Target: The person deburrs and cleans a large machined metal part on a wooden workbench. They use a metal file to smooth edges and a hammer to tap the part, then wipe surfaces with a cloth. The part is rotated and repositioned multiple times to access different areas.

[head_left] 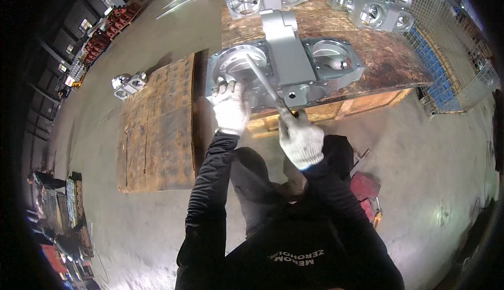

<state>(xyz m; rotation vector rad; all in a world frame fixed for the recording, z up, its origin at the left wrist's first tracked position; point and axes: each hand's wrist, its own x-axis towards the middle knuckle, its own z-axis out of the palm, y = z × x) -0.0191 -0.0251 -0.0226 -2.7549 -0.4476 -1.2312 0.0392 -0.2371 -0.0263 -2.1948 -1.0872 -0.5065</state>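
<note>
On the near edge of the wooden table [367, 54] lies the large grey metal casting [286, 67], a flat housing with two round bores joined by a raised central bridge. We judge it heavy, rigid and not fragile, its machined faces smooth and likely slick under gloves; the thick rims of the bores and the outer flange offer the surest hold. Our left hand [231, 106], in a white knit glove, rests with fingers spread on the rim of the left bore. Our right hand [300, 139], gloved alike, has its grip closed around the handle of a long slender metal tool [262, 82], whose far end reaches into that left bore. Smaller bright castings [370, 4] stand at the far side. A dark wooden pallet [157, 127] lies on the concrete floor [441, 153] to the left.
</note>
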